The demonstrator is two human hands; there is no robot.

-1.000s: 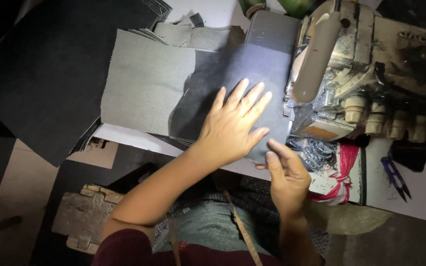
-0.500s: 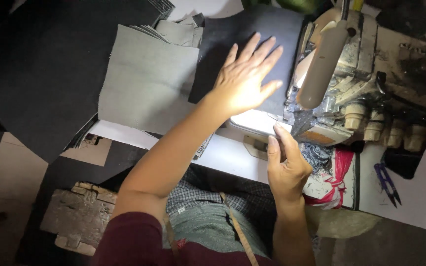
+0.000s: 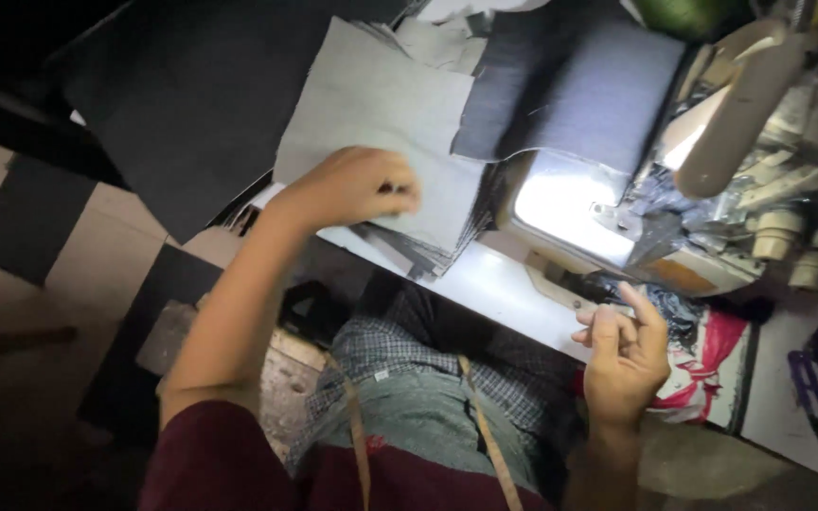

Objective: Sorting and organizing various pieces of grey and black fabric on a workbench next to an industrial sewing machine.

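Note:
My left hand rests knuckles-up on a stack of grey fabric pieces at the table's near edge, its fingers curled onto the top piece. A dark blue-grey fabric piece lies behind the lit plate of the sewing machine. In front of the machine, my right hand hovers at the table edge. Its fingers are loosely bent and hold nothing.
A large dark cloth covers the table's left part. Blue-handled snips lie at the right on the white table. A red and white cloth hangs below the machine. A green thread cone stands at the back.
My left hand has left the dark piece by the machine and moved left onto the grey stack. The dark piece now lies behind the needle plate. My right hand has lowered slightly.

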